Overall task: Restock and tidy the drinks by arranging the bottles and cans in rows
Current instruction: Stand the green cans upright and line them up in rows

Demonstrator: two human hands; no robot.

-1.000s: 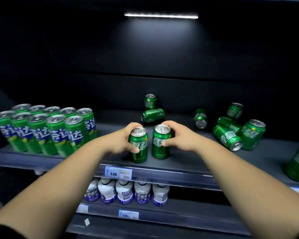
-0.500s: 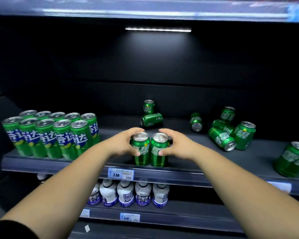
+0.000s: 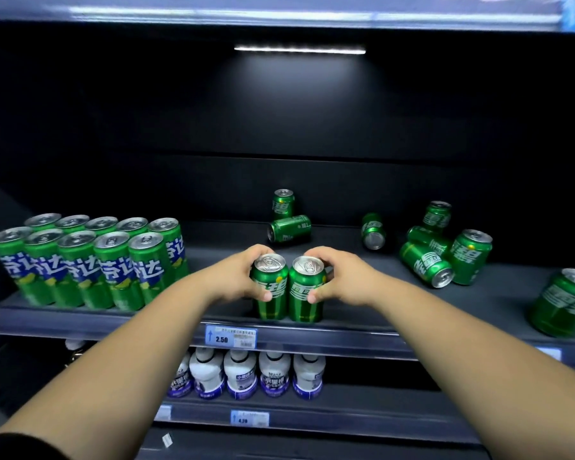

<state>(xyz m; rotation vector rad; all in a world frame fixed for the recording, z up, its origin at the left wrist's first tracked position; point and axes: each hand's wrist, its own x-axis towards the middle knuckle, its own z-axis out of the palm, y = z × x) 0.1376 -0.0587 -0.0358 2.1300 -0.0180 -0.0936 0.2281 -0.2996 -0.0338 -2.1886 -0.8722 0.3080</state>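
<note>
While the left grip curls round the left can, the right grip clasps the right can, touching just beside it.

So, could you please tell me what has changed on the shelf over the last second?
The left hand and right hand brought their two upright cans together: the left can and right can, slightly apart before, now stand touching near the front of the shelf. Both hands keep their grip. The rows of tall cans and the scattered cans behind stayed put.
</note>
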